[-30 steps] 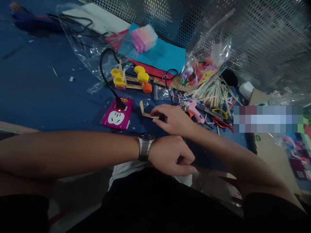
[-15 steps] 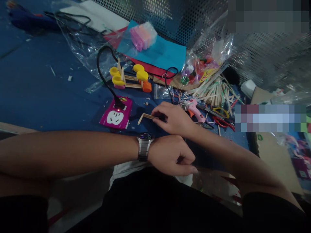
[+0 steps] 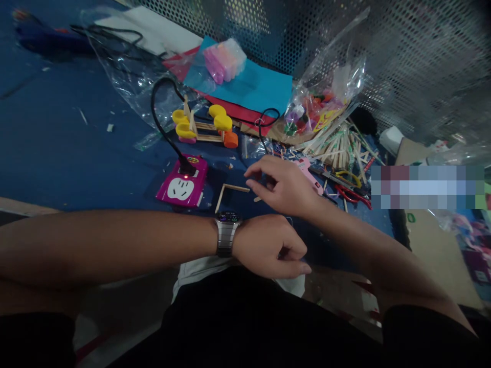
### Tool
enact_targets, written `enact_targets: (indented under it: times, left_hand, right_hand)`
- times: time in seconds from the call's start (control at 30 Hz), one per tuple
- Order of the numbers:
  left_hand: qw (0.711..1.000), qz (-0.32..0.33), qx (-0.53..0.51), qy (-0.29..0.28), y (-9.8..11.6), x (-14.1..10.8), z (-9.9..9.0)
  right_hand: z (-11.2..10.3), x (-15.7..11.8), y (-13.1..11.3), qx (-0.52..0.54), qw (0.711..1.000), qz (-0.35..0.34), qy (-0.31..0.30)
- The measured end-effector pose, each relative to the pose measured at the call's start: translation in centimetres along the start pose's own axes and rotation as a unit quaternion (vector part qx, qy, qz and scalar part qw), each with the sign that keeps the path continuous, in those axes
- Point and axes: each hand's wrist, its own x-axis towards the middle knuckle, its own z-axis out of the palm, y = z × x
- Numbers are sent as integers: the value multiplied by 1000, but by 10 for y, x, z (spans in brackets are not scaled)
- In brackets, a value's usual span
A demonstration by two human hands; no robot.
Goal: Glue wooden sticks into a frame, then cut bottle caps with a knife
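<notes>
An L-shaped piece of joined wooden sticks (image 3: 235, 187) lies on the blue table. My right hand (image 3: 282, 184) hovers just right of it, apart from it, with thumb and fingers parted and nothing between them. Part of another light stick shows under that hand. Close to my body, my left hand (image 3: 270, 245), with a watch (image 3: 227, 235) at its wrist, rests in a loose fist; I see nothing in it. A pink glue gun (image 3: 311, 176) lies partly behind my right hand. Beyond the sticks stands a small stick frame (image 3: 209, 132) with yellow and orange round caps.
A magenta power socket (image 3: 183, 181) with a black cord sits at left. Scissors (image 3: 351, 195) and a pile of wooden sticks (image 3: 339, 145) lie at right. Behind are blue sheet (image 3: 257, 82), a bag of coloured caps (image 3: 312, 112) and a perforated metal panel (image 3: 276, 30).
My right hand has let go of the L-shaped stick piece and drawn slightly right. The piece now lies flatter on the table. My left hand has hardly moved.
</notes>
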Motion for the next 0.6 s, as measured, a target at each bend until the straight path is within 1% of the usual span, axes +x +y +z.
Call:
enact_targets:
  times: [0.1,0.17,0.23,0.27,0.3,0.33,0.37,0.4,0.43,0.5,0.6]
  left_hand:
    - [1000,-9,17,8,1,0,-1]
    - [1000,-10,21,9,2,0,-1]
    - [1000,-8,24,7,1,0,-1]
    - [1000,-8,25,7,0,0,-1]
    - [1000,-8,27,6,0,0,0]
    - [1000,-7,29,7,-1,0,0]
    - [999,-6,30,7,-1,0,0]
    - [999,-5,31,7,-1,0,0]
    - [1000,-5,30,8,-2,0,0]
    - [1000,-3,28,9,-2,0,0]
    - [999,-5,30,10,-2,0,-1]
  right_hand:
    - [-28,6,7,-94,994,-9,63]
    - [-54,17,22,-185,977,-8,102]
    - [-82,31,43,-264,956,20,128]
    - [-96,40,55,-291,946,61,131]
    - [-109,48,67,-309,937,105,125]
    - [-121,56,77,-320,932,140,96]
    - [-132,64,85,-328,928,166,56]
    - [-140,70,92,-341,918,193,58]
    - [-146,76,96,-343,913,215,43]
    - [-152,85,100,-347,905,245,33]
    - [-150,96,101,-360,902,240,15]
